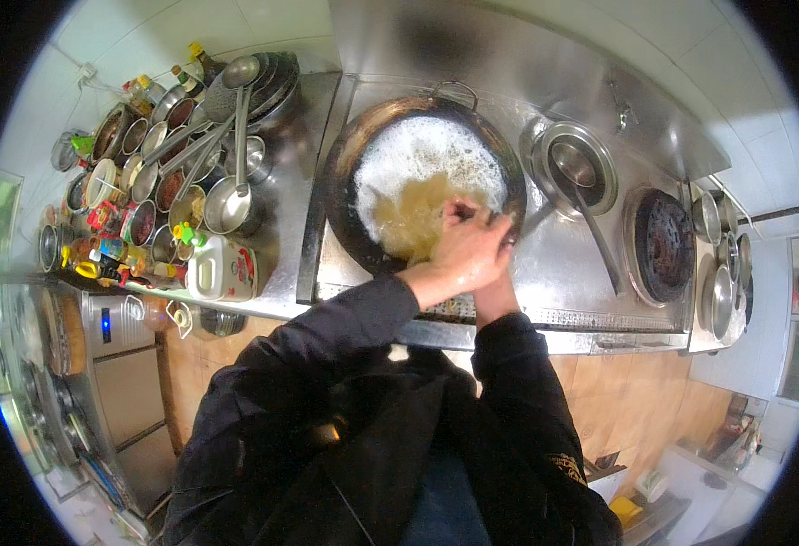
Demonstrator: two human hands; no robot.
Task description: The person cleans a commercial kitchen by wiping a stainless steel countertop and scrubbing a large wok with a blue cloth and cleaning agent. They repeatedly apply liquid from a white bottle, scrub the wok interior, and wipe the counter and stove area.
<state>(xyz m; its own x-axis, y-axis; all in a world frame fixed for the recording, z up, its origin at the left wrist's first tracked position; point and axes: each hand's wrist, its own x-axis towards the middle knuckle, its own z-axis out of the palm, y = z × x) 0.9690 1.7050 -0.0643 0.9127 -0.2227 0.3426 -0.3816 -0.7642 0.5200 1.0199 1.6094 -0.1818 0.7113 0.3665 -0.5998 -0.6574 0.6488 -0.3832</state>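
Observation:
A large round wok (346, 179) with a blackened rim and a loop handle at its back sits on the steel range before me. White foam (433, 140) covers much of the liquid in it, and a yellowish-brown patch (399, 218) shows toward the near side. My left hand (457, 256) reaches over the wok's near right part and overlaps my right hand (498, 283), the two pressed together. Blur and the overlap hide most of the fingers, so what they hold, if anything, cannot be told.
Left of the wok stand seasoning bowls, bottles, a white plastic jug (222, 269) and steel ladles (241, 136). Right of it a strainer or pan (607, 198) holds a ladle (573, 164), beside a dark round burner or pan (665, 246). Metal bowls (720, 300) stand at far right.

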